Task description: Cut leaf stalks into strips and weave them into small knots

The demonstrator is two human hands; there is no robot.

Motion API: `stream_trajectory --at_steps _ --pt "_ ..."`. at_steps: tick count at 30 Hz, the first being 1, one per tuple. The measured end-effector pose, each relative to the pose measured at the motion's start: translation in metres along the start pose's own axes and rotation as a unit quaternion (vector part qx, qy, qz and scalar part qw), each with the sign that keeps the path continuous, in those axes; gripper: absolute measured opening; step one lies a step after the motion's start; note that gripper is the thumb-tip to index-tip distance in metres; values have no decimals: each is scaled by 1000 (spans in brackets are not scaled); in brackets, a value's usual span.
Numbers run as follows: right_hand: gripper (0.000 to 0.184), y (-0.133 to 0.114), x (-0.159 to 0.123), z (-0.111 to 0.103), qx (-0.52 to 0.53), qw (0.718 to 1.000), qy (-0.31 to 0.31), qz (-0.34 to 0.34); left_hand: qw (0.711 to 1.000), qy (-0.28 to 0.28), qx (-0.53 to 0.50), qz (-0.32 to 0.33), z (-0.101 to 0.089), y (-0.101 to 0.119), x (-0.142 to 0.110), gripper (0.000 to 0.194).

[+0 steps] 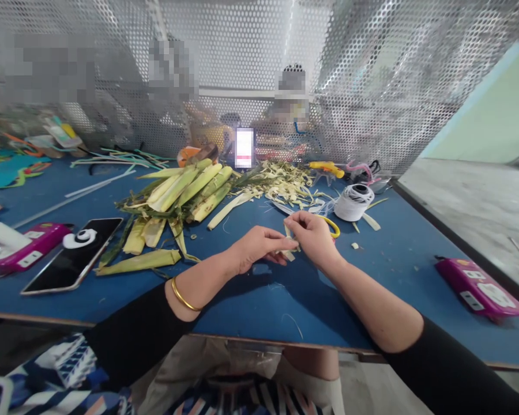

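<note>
My left hand [257, 248] and my right hand [312, 235] meet above the blue table [251, 311]. Between their fingertips is a small pale piece of corn husk [290, 253], its far details too small to make out. Both hands are closed on it in a pinch. Just behind my right hand, yellow scissor handles [334, 226] show, partly covered by the hand. Beyond my left hand lies a heap of green-yellow corn husks [185, 190], and a single husk [140, 262] rests nearer to me.
Shredded husk [281, 181] is piled at the back. A white thread spool [353, 203] stands to the right, near a yellow glue gun [326, 168]. Purple boxes [480, 285] sit at both sides. A dark tablet [73, 256] lies left. A perforated metal screen [251, 52] closes off the back.
</note>
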State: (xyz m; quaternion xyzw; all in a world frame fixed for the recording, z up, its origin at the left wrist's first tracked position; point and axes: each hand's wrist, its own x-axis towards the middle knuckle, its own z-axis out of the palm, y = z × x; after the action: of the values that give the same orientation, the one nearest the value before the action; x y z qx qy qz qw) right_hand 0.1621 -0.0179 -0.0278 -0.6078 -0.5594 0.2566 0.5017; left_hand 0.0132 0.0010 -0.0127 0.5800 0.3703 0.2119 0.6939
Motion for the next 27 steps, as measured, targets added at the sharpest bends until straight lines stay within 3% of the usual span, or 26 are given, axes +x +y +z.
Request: stream_trajectory --at_steps 3,8,12,17,24,27 --pt "21 -2 -1 2 -7 1000 5 -18 999 33 26 2 5 1 -2 15" --pt "20 3 1 3 -1 1000 26 -5 999 38 29 3 8 3 -4 14" --pt "30 1 3 -5 -8 1000 -20 11 996 86 3 1 4 3 -1 12" --pt "28 -5 -1 -12 -51 994 -94 -33 993 115 -17 3 -1 2 2 8" --pt "20 1 -2 -7 -112 992 -43 -39 994 103 -20 -10 -2 1 3 13" --pt "18 -4 -3 -10 -160 983 -20 -90 993 101 -48 -22 -4 0 4 14"
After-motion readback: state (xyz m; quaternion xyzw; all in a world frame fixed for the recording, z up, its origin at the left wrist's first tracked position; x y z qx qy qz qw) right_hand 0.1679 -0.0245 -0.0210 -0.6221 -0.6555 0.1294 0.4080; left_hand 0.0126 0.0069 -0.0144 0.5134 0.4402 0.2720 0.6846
